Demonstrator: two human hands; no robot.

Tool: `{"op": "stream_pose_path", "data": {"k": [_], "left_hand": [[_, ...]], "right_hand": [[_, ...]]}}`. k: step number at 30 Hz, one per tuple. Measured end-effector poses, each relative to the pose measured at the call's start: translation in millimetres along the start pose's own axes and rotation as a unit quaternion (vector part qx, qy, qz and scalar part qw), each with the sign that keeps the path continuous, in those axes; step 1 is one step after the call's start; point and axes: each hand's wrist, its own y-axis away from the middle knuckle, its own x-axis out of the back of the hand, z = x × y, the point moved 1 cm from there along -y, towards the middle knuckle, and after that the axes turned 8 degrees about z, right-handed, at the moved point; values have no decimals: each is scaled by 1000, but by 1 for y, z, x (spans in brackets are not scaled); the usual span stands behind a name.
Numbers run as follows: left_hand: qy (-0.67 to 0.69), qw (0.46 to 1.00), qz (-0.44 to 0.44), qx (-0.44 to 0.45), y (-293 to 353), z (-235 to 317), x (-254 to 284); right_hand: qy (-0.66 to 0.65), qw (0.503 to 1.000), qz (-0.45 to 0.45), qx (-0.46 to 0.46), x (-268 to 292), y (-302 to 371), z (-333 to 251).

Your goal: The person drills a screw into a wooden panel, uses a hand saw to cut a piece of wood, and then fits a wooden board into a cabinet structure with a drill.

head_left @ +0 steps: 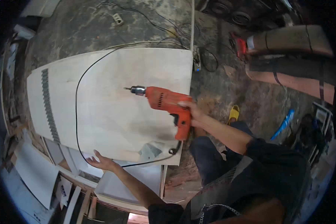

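My right hand [192,111] is wrapped round the back of an orange power drill [167,100], held above a large pale board [112,108]. The drill's chuck [138,90] points left, with a short bit in it. From the drill's handle a black cord [77,100] runs to my left hand and loops up across the board. My left hand [102,163] is open, palm up, beside the board's near edge; the cord passes at it. A grey toothed strip [49,104] lies along the board's left side. A crumpled greyish sheet [151,151] rests near the front.
A white drawer-like box [127,183] stands below the board's near edge. Cables and an outlet block [117,19] lie on the concrete floor behind. Strapped rolls [291,41] and a red tool [239,46] are at the right. White panels [35,173] lean at the lower left.
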Motion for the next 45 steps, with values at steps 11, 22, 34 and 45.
{"op": "stream_pose_path", "data": {"k": [11, 22, 34, 45], "left_hand": [[-238, 963, -76, 104, 18, -182, 16], [-206, 937, -226, -170, 55, -170, -21], [-119, 934, -311, -133, 212, -113, -26], [-179, 918, -331, -125, 394, -51, 79]], "right_hand": [[21, 996, 64, -66, 67, -123, 95], [51, 994, 84, -54, 75, -149, 94], [543, 836, 58, 50, 143, -69, 6], [194, 887, 400, 126, 524, 234, -208]]}}
